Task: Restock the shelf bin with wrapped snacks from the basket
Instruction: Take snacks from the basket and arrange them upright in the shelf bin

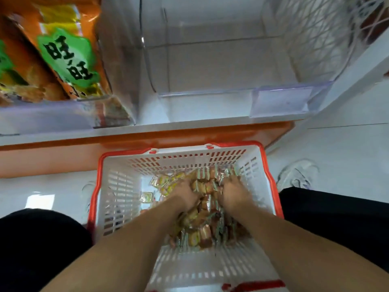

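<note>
Head view. Your left hand (185,191) and right hand (234,191) are both sunk into the heap of wrapped snacks (202,220) in the white basket (117,186), fingers curled in among the packets; whether either has closed on a load cannot be told. The clear shelf bin (210,60) above stands bare. The snacks look light, slick-wrapped and loose: scoop from beneath with cupped palms rather than pinching.

Both hands, left (185,192) and right (235,192), reach down, seemingly cupped.
</note>
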Available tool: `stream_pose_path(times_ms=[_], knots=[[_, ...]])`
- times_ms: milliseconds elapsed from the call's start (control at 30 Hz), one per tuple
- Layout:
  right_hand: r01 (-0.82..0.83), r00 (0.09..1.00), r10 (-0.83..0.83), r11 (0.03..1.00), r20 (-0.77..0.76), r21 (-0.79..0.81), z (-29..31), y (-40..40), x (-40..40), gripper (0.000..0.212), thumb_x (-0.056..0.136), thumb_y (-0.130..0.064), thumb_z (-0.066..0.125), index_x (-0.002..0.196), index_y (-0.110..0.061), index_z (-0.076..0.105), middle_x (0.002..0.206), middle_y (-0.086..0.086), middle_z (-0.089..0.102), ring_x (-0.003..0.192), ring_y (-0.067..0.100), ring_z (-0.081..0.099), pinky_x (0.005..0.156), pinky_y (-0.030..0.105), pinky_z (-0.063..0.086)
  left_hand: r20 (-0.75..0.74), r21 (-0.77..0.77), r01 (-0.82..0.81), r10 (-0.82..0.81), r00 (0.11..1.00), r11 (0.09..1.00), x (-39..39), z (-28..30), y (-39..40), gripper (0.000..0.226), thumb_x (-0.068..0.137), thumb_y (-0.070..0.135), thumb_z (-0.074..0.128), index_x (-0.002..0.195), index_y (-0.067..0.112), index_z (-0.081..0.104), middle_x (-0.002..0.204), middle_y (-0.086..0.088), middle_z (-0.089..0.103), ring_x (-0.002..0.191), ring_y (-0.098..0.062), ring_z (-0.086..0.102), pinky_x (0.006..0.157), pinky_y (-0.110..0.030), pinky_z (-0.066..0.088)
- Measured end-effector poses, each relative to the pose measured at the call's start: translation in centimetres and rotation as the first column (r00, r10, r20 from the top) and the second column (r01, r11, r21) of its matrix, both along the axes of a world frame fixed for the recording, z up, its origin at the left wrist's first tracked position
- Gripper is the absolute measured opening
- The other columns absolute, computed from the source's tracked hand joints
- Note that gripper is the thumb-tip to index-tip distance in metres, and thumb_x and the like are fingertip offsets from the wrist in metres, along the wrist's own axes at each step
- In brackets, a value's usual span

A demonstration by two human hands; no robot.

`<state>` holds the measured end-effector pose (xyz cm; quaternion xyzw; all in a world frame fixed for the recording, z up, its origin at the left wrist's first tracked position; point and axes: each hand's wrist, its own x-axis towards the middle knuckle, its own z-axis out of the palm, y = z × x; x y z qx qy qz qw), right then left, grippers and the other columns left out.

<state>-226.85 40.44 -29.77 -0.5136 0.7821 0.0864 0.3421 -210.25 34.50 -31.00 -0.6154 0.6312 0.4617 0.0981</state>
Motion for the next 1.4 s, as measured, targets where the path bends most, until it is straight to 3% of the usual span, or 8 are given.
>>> stream_pose_path(times_ms=[200,433,733,967,1067,1133,1233,1400], knots=[[0.042,0.999,-0.042,0.999,0.018,0.012,-0.9,-0.5,1.1,0.041,0.096,-0.012,0.055,0.136,-0.008,0.05,0.144,0.017,0.045,0.118,0.034,0.058,0.099,0.045,0.053,-0.068,0.098,-0.11,0.117,0.991,0.989,-1.7,-2.8,-0.2,0.059,0.095,0.033,0.071,0.146,0.027,0.043,0.122,-0.007,0.067,0.066,-0.003,0.058,0.042,-0.01,0.04],[0.235,0.963,-0.241,0.97,0.118,0.062,-1.4,-0.9,1.7,0.028,0.092,-0.02,0.062,0.119,-0.02,0.065,0.111,0.004,0.071,0.095,0.024,0.067,0.079,0.031,0.056,-0.063,-0.014,-0.146,0.145,0.987,0.989,-1.7,-3.4,0.6,0.046,0.095,-0.003,0.05,0.107,0.041,0.05,0.103,-0.002,0.067,0.066,-0.011,0.06,0.048,-0.024,0.044],[0.467,0.772,-0.524,0.851,0.359,0.239,-0.7,-2.0,1.9,0.031,0.087,-0.008,0.065,0.115,-0.02,0.06,0.109,-0.004,0.062,0.083,0.006,0.055,0.062,0.024,0.043,-0.245,-0.101,-0.2,0.171,0.954,0.975,-0.1,-2.0,1.4,0.052,0.099,-0.001,0.043,0.131,0.039,0.054,0.129,0.001,0.055,0.065,-0.012,0.059,0.04,-0.013,0.038],[0.266,0.694,-0.412,0.909,0.59,0.322,7.3,-4.7,0.8,0.031,0.086,-0.003,0.069,0.11,-0.023,0.071,0.098,0.001,0.074,0.067,0.008,0.064,0.053,0.024,0.046,-0.393,0.141,-0.506,0.517,0.76,0.851,0.7,3.7,-0.1,0.027,0.109,0.022,0.039,0.121,0.019,0.063,0.067,-0.006,0.062,0.046,-0.017,0.044,0.054,-0.04,0.039],[0.081,0.746,-0.237,0.96,0.622,0.269,11.6,-5.6,1.1,0.031,0.087,-0.006,0.071,0.113,-0.023,0.07,0.109,0.002,0.069,0.087,0.013,0.063,0.063,0.022,0.049,-0.476,0.222,-0.435,0.486,0.733,0.873,0.4,8.1,-0.5,0.031,0.108,0.028,0.039,0.101,0.024,0.069,0.083,-0.012,0.065,0.054,-0.011,0.05,0.08,-0.049,0.05],[-0.053,0.786,-0.1,0.972,0.61,0.228,15.0,-5.9,1.3,0.031,0.09,-0.004,0.069,0.118,-0.016,0.068,0.098,-0.006,0.064,0.081,0.01,0.062,0.063,0.016,0.055,-0.543,0.313,-0.37,0.485,0.685,0.875,0.1,10.9,-0.6,0.031,0.107,0.02,0.041,0.105,0.016,0.072,0.088,-0.008,0.067,0.057,-0.012,0.057,0.067,-0.032,0.051],[-0.152,0.785,-0.016,0.964,0.62,0.217,20.8,-5.9,1.1,0.027,0.089,0.001,0.07,0.114,-0.007,0.066,0.084,0.003,0.067,0.082,0.024,0.065,0.086,0.045,0.058,-0.584,0.373,-0.255,0.44,0.683,0.892,0.0,15.4,-0.9,0.019,0.102,0.007,0.049,0.108,0.004,0.067,0.089,-0.011,0.067,0.062,-0.012,0.061,0.048,-0.022,0.045],[-0.369,0.728,0.363,0.923,0.581,-0.115,32.6,-6.3,-0.9,0.027,0.081,-0.012,0.083,0.101,-0.023,0.068,0.086,-0.005,0.072,0.074,0.012,0.067,0.07,0.03,0.055,-0.625,0.469,-0.047,0.369,0.688,0.882,2.0,24.4,-2.5,0.02,0.103,0.011,0.055,0.118,0.001,0.064,0.089,-0.017,0.072,0.066,-0.022,0.07,0.05,-0.026,0.056]])
